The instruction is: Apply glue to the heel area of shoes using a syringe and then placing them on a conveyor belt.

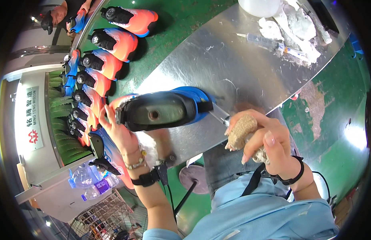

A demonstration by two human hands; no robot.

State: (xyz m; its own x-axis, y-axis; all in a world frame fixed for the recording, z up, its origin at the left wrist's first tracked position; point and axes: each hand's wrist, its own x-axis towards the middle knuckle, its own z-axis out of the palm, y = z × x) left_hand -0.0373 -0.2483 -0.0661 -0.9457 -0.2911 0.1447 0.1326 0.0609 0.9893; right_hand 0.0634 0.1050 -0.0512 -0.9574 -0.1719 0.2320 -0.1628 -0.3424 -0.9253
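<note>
A blue, orange and black shoe lies across the steel tabletop, its dark opening facing up. My left hand is at its toe end, fingers curved round the front; part of the grip is hidden behind the shoe. Close to the heel, my right hand is closed around a syringe, whose clear barrel points at the shoe's heel. Whether its tip touches the shoe I cannot tell. A tan, rough-textured pad with whitish crumpled material below it is also in the right hand's fingers.
Several orange shoes with black dial tongues line the green surface at left. A second syringe lies by crumpled white tissue and a white container. Plastic bottles sit lower left. Another person handles a shoe at upper left.
</note>
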